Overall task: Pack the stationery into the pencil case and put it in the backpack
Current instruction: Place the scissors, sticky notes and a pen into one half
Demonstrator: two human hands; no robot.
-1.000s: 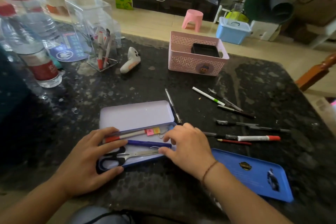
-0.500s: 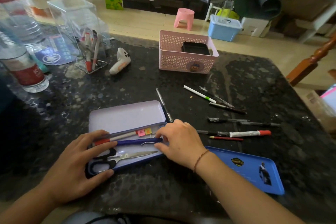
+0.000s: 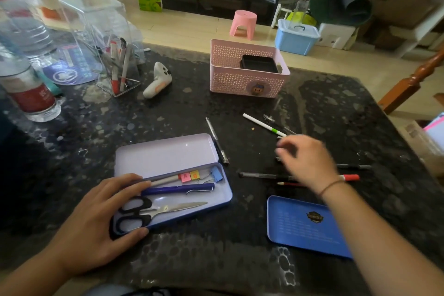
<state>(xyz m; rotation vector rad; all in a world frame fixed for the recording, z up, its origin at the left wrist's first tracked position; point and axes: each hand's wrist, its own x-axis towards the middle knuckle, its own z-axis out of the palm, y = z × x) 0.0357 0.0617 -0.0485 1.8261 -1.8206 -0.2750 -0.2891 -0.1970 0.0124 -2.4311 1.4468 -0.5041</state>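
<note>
An open lilac tin pencil case lies on the dark table. Inside it are black-handled scissors, a blue pen, a pencil with coloured blocks and a blue binder clip. My left hand rests on the case's left end, fingers on its rim. My right hand, blurred, hovers with fingers apart over loose pens to the right: a white pen with a green band, a red-capped marker, a thin red pencil and a dark pen. Another pen lies beside the lid. No backpack is visible.
A blue tin lid lies near the front right. A pink basket stands at the back, a white controller and a clear pen holder to its left. Water bottles stand far left.
My right hand has left the pencil case's right end and moved right and away, over the loose pens. My left hand stays on the case.
</note>
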